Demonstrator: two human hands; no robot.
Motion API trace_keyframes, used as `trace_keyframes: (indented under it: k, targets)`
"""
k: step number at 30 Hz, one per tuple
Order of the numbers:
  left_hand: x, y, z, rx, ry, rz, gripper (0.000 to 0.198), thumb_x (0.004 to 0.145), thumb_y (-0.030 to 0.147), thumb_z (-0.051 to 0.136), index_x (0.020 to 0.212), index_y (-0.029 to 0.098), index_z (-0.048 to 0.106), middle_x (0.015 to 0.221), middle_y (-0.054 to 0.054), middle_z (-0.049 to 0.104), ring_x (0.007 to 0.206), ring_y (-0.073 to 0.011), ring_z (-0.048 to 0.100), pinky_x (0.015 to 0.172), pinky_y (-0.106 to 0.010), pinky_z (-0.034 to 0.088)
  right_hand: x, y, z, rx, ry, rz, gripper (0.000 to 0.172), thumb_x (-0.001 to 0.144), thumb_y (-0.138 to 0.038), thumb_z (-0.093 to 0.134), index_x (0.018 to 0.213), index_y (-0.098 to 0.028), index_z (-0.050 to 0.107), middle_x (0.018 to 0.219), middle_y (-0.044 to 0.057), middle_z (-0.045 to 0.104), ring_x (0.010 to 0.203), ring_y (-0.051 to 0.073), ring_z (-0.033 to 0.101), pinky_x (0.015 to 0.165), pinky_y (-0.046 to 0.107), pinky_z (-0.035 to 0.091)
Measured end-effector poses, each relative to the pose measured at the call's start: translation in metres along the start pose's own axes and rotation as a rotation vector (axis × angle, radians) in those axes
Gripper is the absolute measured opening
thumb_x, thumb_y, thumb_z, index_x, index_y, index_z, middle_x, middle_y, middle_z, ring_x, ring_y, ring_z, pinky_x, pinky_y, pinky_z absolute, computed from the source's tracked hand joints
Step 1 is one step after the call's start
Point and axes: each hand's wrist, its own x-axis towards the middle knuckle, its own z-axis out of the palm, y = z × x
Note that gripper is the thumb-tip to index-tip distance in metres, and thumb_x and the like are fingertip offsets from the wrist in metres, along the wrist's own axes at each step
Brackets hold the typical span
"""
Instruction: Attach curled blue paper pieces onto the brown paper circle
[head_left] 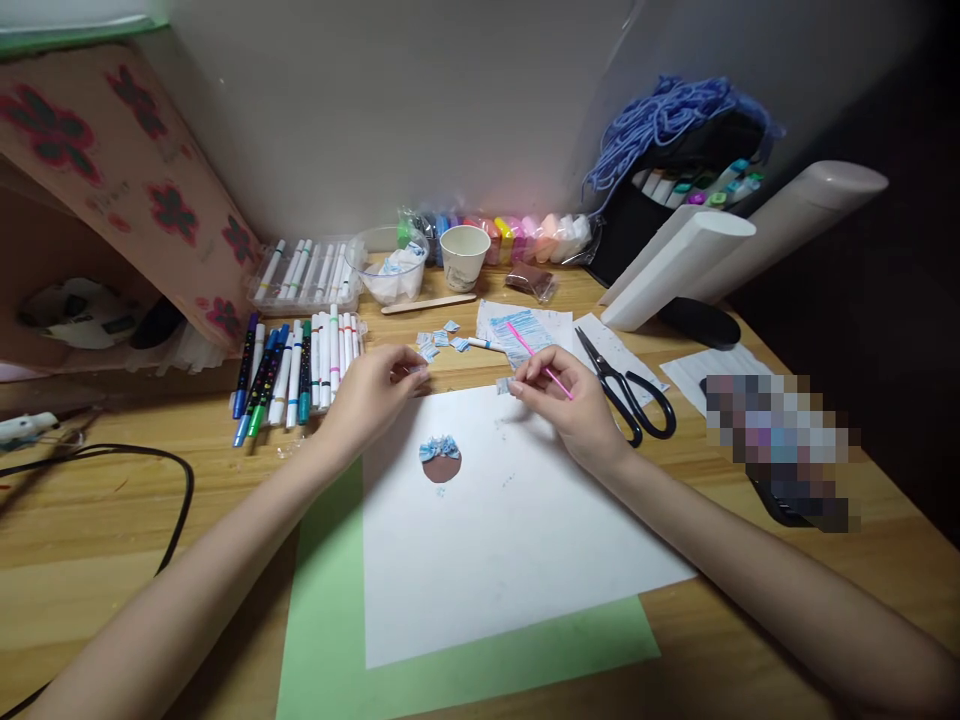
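Note:
A white sheet of paper (465, 570) lies over a green sheet (322, 600). On the white sheet is a brown disc (442, 470), its upper part covered with crumpled blue-and-white paper (440, 447). My right hand (574, 405) is closed around a thin pink stick (555, 377), and a small greyish paper piece (502, 385) shows at its fingertips. My left hand (379, 390) rests at the sheet's top left edge. Its thumb and index finger are pinched together; what they hold, if anything, is hidden. Just beyond it lie several small blue-striped paper squares (441, 340).
Black-handled scissors (619, 385) lie right of my right hand, near a blue-scribbled paper (525, 330). Markers (292, 370) are at left. A clear bowl (390, 270), paper cup (465, 258), wooden stick (427, 304) and coloured clay packs (517, 238) stand behind. A black cable (187, 480) curves left.

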Motion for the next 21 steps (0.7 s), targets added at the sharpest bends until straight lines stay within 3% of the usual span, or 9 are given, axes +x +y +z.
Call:
trace_keyframes:
  k: [2, 5, 9, 14, 19, 21]
  targets:
    - [0.005, -0.008, -0.002, 0.158, 0.080, 0.053, 0.021, 0.082, 0.031, 0.057, 0.097, 0.016, 0.061, 0.098, -0.009, 0.061, 0.086, -0.0210, 0.060, 0.073, -0.033, 0.047, 0.001, -0.001, 0.000, -0.018, -0.029, 0.014, 0.024, 0.072, -0.027, 0.072, 0.074, -0.020, 0.049, 0.077, -0.001, 0.056, 0.073, 0.012, 0.055, 0.071, 0.026, 0.046]
    - [-0.005, -0.005, -0.003, 0.323, 0.144, 0.176, 0.023, 0.089, 0.026, 0.046, 0.105, 0.015, 0.057, 0.109, -0.012, 0.056, 0.104, -0.0246, 0.052, 0.086, -0.038, 0.043, -0.006, -0.002, 0.001, -0.057, -0.221, 0.099, 0.021, 0.073, -0.024, 0.071, 0.075, -0.019, 0.050, 0.077, 0.000, 0.059, 0.071, 0.012, 0.056, 0.067, 0.026, 0.045]
    - [-0.034, 0.005, 0.000, 0.286, 0.029, 0.302, 0.022, 0.092, 0.020, 0.038, 0.096, 0.015, 0.058, 0.100, -0.009, 0.058, 0.096, -0.0207, 0.053, 0.084, -0.035, 0.043, -0.016, -0.002, 0.004, -0.158, -0.456, 0.155, 0.017, 0.075, -0.024, 0.069, 0.075, -0.018, 0.053, 0.078, 0.001, 0.063, 0.073, 0.014, 0.058, 0.068, 0.028, 0.045]
    - [-0.055, -0.004, 0.007, 0.230, -0.014, 0.286, 0.019, 0.091, 0.019, 0.038, 0.089, 0.017, 0.058, 0.092, -0.007, 0.058, 0.087, -0.0196, 0.052, 0.077, -0.034, 0.042, -0.018, 0.002, 0.014, -0.310, -0.450, 0.061, 0.007, 0.077, -0.018, 0.064, 0.077, -0.019, 0.058, 0.077, 0.001, 0.064, 0.072, 0.014, 0.058, 0.067, 0.027, 0.044]
    - [-0.052, -0.014, 0.009, 0.185, -0.018, 0.252, 0.020, 0.091, 0.020, 0.038, 0.089, 0.018, 0.058, 0.091, -0.007, 0.057, 0.087, -0.0191, 0.052, 0.078, -0.034, 0.042, -0.018, 0.006, 0.020, -0.390, -0.439, 0.000, 0.003, 0.079, -0.018, 0.063, 0.081, -0.020, 0.061, 0.080, 0.001, 0.064, 0.074, 0.014, 0.058, 0.068, 0.028, 0.046]
    - [-0.051, -0.015, 0.009, 0.177, -0.025, 0.243, 0.021, 0.091, 0.020, 0.038, 0.089, 0.018, 0.058, 0.090, -0.007, 0.057, 0.087, -0.0193, 0.052, 0.078, -0.034, 0.042, -0.018, 0.007, 0.019, -0.384, -0.429, -0.013, 0.010, 0.079, -0.021, 0.064, 0.088, -0.021, 0.061, 0.087, 0.003, 0.066, 0.076, 0.015, 0.059, 0.070, 0.029, 0.047]
